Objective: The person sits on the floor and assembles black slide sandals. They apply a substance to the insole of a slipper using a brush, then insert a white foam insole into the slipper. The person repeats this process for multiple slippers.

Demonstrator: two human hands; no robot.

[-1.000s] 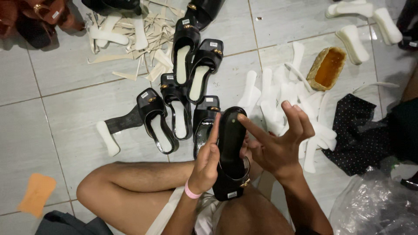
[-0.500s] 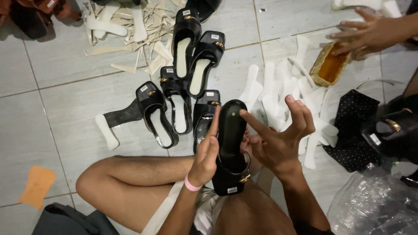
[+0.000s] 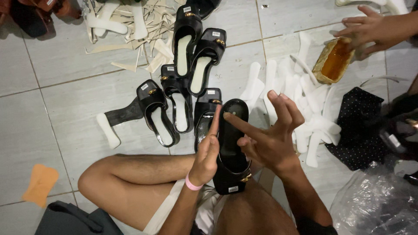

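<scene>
Left hand clamps a glossy black open-toe slide sandal while the spread right hand fingers its insole; glue-wet lining could likely wrinkle.

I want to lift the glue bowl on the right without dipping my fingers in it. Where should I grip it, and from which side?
Probably by the outer wall of the bowl, coming from its lower left. The bowl is open on top and filled with amber liquid, so a grip over the rim would likely touch it. Another person's hand already reaches over its upper right edge.
</scene>
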